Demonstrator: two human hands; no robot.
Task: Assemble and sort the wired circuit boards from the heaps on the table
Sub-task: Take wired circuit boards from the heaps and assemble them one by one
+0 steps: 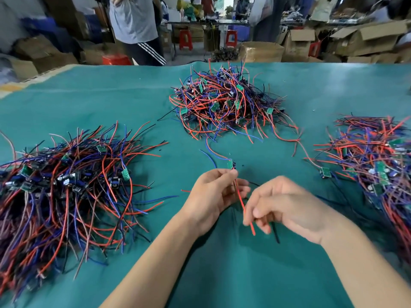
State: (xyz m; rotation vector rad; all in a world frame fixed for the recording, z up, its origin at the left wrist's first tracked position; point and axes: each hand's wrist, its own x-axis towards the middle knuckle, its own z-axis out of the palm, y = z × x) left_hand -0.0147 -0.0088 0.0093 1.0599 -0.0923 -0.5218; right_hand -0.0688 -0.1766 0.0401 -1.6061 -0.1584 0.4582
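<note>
The left hand (216, 190) holds a small green circuit board (230, 163) up above the counter (138, 101), its grip pinched together on the wires just under the board, thumb and fingertips closed on them; a red wire (244, 210) and a black wire (274, 233) hang down from the board past the palm; thin red and blue leads run from the top of the board away toward the middle heap (224, 105).

The right hand (287, 207) is just right of the board's hanging wires, its fingers curled and its grip clamped on the red wire near its lower end; the hand is somewhat blurred; whether it also grips the black wire cannot be told.

Taking the held board as the mark: the middle heap of red, blue and black wired boards lies beyond it; a wider, flatter heap (66, 192) spreads to its left; a third heap (373, 161) lies to its right at the edge of view; a single board (325, 172) sits at that heap's near-left fringe.

Beyond the counter stand cardboard boxes (300, 44), red stools (185, 40) and a person in striped trousers (142, 41).
</note>
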